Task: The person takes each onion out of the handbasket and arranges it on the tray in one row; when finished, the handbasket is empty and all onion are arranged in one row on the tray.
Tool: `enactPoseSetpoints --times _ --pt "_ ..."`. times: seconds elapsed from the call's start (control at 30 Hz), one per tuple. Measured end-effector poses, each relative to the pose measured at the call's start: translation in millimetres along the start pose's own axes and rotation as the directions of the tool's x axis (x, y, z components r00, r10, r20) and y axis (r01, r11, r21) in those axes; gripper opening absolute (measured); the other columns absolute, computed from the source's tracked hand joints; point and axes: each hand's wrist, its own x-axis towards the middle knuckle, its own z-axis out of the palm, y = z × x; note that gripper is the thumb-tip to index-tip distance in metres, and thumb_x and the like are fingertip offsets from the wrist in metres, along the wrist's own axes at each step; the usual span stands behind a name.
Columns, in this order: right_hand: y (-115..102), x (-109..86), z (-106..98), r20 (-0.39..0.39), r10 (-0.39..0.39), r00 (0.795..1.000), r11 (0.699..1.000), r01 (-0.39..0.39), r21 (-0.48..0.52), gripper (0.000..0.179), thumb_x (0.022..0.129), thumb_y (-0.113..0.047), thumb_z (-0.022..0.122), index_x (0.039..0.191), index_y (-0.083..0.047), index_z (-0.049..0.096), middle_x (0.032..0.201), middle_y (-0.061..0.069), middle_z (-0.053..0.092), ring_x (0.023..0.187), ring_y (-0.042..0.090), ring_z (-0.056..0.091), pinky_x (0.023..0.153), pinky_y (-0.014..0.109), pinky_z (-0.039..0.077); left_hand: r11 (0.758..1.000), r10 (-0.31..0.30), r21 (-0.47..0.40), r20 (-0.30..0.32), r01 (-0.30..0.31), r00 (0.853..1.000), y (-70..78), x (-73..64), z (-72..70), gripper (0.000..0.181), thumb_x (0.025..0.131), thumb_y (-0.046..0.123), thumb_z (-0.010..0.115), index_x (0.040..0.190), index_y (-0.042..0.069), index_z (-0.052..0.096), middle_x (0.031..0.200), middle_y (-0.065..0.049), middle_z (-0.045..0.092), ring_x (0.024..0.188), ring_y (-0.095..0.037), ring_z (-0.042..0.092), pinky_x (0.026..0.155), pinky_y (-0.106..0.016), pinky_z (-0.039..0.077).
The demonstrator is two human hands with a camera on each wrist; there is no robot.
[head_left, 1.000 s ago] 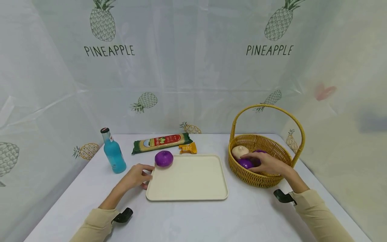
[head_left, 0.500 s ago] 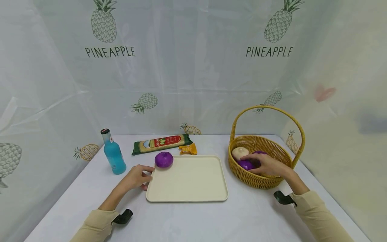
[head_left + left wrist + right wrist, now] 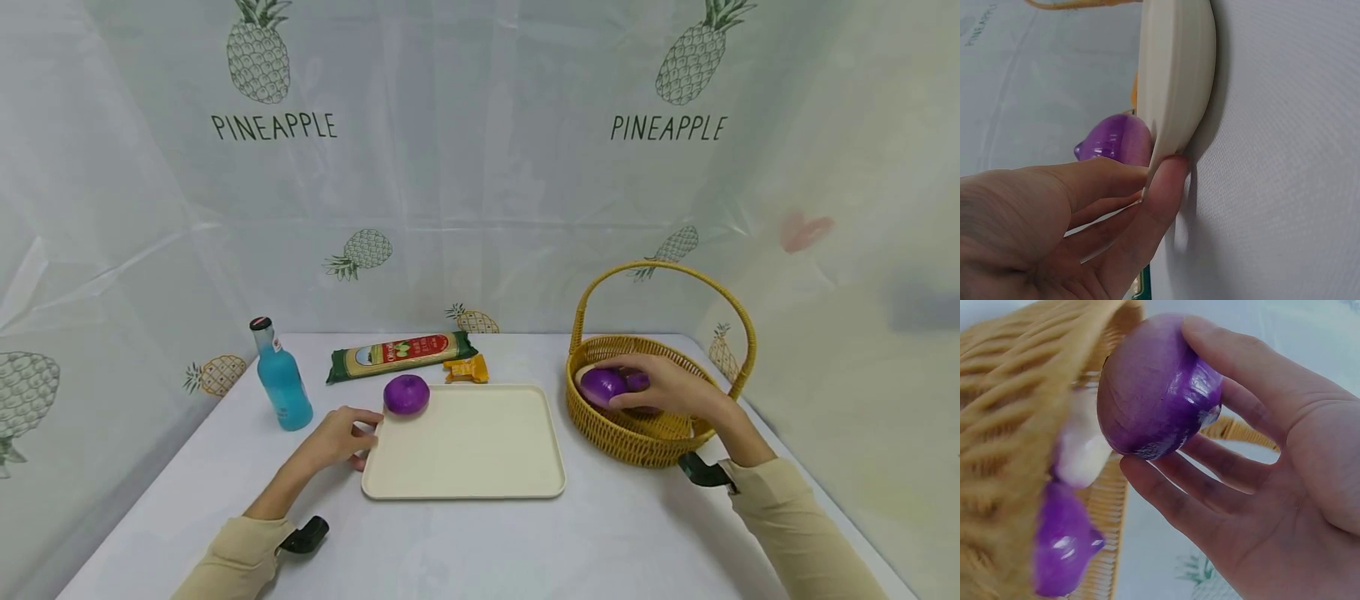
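My left hand [image 3: 341, 437] pinches the left rim of a cream tray [image 3: 480, 442], thumb below and fingers above in the left wrist view. A purple onion [image 3: 407, 394] sits in the tray's far left corner. Over at the right, my right hand [image 3: 667, 387] grips another purple onion [image 3: 1154, 394] between thumb and fingertips, raised at the mouth of a wicker basket [image 3: 630, 446]. Inside the basket, the right wrist view shows a white onion [image 3: 1082, 444] and a further purple onion [image 3: 1063, 544]; the hand and held onion largely cover them in the head view.
A blue bottle [image 3: 283, 383] stands left of the tray. Behind the tray lie a long green-and-red packet [image 3: 401, 354] and a small orange packet [image 3: 467, 368]. The basket's tall arched handle [image 3: 663, 263] rises over its opening. A pineapple-print curtain [image 3: 480, 167] hangs behind the table.
My right hand has lifted the purple onion up from inside the basket, and it now hides the white onion in the head view. The left hand and tray have stayed put.
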Motion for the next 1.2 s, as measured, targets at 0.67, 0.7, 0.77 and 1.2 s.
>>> enactPoseSetpoints --times 0.67,0.7,0.77,1.2 --pt "-66.8 97.6 54.3 0.123 -0.116 0.986 0.990 0.105 0.091 0.055 0.085 -0.023 0.076 0.135 -0.011 0.058 0.132 0.016 0.057 0.118 0.031 0.058 0.087 0.039 0.059 1.000 0.018 0.019 -0.012 -0.018 1.000 -3.4 2.3 1.0 0.044 0.086 0.000 0.066 0.130 -0.002 0.061 0.108 -0.018 0.071 0.065 -0.015 0.065 0.054 -0.029 0.057" --pt "-70.0 103.6 60.9 0.131 -0.129 0.983 0.989 0.118 0.087 0.055 0.085 -0.023 0.077 0.135 -0.012 0.058 0.132 0.016 0.058 0.118 0.031 0.057 0.088 0.039 0.059 1.000 0.015 0.015 -0.011 -0.015 1.000 -2.8 2.5 1.0 0.044 0.086 0.000 0.066 0.130 -0.002 0.061 0.108 -0.018 0.071 0.064 -0.015 0.066 0.054 -0.029 0.057" --pt "-74.8 115.1 75.0 0.140 -0.151 0.978 0.987 0.142 0.077 0.054 0.085 -0.023 0.077 0.135 -0.012 0.058 0.131 0.015 0.059 0.117 0.030 0.057 0.090 0.040 0.057 1.000 0.022 0.020 -0.004 -0.022 1.000 -2.0 2.9 1.0 0.044 0.086 0.000 0.066 0.130 -0.002 0.061 0.108 -0.019 0.071 0.063 -0.015 0.066 0.054 -0.029 0.057" --pt "-102.9 166.9 132.8 0.184 -0.138 0.973 0.990 0.133 0.035 0.058 0.085 -0.025 0.077 0.139 -0.019 0.055 0.141 0.010 0.054 0.129 0.031 0.049 0.106 0.048 0.045 1.000 0.005 0.014 0.001 -0.005 1.000 -3.8 3.7 -0.9 0.044 0.086 0.000 0.066 0.130 -0.002 0.060 0.107 -0.018 0.071 0.063 -0.015 0.065 0.054 -0.029 0.058"
